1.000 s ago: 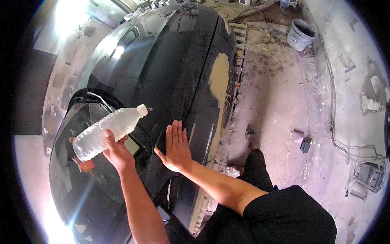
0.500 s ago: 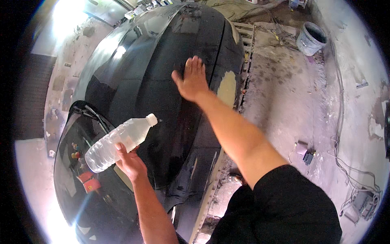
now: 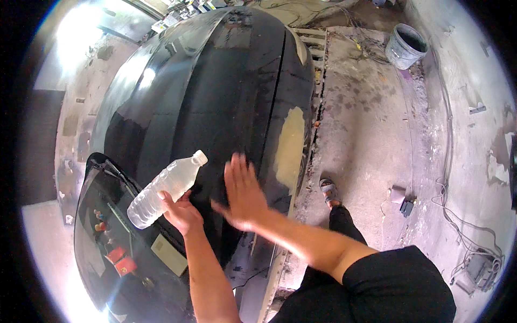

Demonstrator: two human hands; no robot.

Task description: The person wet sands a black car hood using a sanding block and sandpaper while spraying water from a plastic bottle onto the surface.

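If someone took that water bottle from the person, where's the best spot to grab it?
Grip the bottle around its upper body, just below the white cap, coming from above. It tilts cap-up, and the left hand already covers the lower middle, leaving the upper part free.

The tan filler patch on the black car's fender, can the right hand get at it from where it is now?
Probably yes. The right hand lies flat on the black car beside the tan filler patch, with only bare panel between them.
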